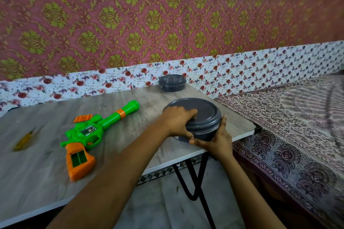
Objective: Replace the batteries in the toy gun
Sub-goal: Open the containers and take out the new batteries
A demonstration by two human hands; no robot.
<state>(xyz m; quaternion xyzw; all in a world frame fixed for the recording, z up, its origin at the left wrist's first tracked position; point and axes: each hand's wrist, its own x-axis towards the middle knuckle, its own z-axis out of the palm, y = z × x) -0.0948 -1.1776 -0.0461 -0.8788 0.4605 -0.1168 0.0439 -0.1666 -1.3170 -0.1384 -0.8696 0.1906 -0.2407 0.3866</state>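
A green and orange toy gun (pixel 93 132) lies on the grey wooden table (pixel 46 173), its orange grip toward me with the battery compartment (pixel 79 157) open and empty. Its orange battery cover (pixel 82 118) lies beside the barrel. A round dark grey lidded container (pixel 202 117) is tilted at the table's right edge. My left hand (pixel 176 121) grips its lid rim from the left. My right hand (pixel 216 140) cups its base and right side. No batteries are visible.
A second dark grey lidded container (pixel 172 82) stands at the table's far edge against the floral wall strip. A yellow screwdriver (pixel 25 140), blurred, lies at the left. A bed with a patterned cover (pixel 297 126) adjoins the table on the right. Black hairpin legs (pixel 195 182) show below.
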